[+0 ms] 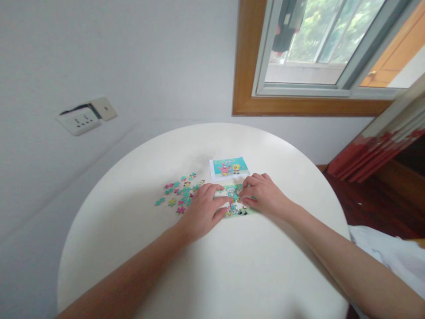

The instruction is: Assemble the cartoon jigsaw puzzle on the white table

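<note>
A partly covered jigsaw puzzle (235, 208) with cartoon figures lies flat on the white table. My left hand (204, 206) rests over its left side, fingers stretched out and apart, the fingertips on the picture. From the right, my right hand (262, 192) bends over the puzzle with its thumb and forefinger closed on a small puzzle piece, mostly hidden by the fingers. Loose puzzle pieces (175, 191) in pink, teal and yellow are scattered to the left of my left hand. Just behind the puzzle lies a teal picture card (230, 167) with two cartoon figures.
The round white table (212, 274) stands against a pale wall (149, 57) with a power socket (79, 119). A wood-framed window (249, 104) is at the back right. A red and cream curtain (372, 146) and white cloth (388, 257) are right of the table.
</note>
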### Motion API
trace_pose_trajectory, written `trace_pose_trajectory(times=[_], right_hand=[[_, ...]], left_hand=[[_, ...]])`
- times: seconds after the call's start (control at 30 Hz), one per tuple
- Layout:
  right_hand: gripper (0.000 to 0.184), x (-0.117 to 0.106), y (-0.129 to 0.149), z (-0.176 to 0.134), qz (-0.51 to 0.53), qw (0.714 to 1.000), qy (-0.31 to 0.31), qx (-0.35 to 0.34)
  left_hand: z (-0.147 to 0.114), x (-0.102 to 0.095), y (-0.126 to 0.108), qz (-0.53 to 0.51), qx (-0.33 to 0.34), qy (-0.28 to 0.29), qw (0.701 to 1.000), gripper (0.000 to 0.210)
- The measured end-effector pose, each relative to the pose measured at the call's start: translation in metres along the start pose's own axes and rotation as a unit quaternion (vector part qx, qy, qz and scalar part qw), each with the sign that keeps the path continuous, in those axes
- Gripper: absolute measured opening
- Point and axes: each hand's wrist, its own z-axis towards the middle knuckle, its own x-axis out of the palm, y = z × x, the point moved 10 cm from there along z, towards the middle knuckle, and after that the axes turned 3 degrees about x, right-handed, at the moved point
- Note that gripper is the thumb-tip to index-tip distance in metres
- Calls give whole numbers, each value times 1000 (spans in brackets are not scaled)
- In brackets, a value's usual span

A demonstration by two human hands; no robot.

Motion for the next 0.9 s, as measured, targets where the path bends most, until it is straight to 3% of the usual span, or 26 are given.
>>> trace_pose_trajectory(times=[0.5, 0.77, 0.9], right_hand=[[20, -1, 10, 2, -37, 999, -5, -24], [13, 12, -16, 2, 96, 987, 7, 128], [13, 16, -22, 2, 136, 977, 5, 163]], left_hand=[[2, 0, -3, 18, 7, 17, 1000, 26], [3, -1, -4, 20, 6, 15, 1000, 26], [3, -2, -4, 18, 10, 7, 1000, 25]])
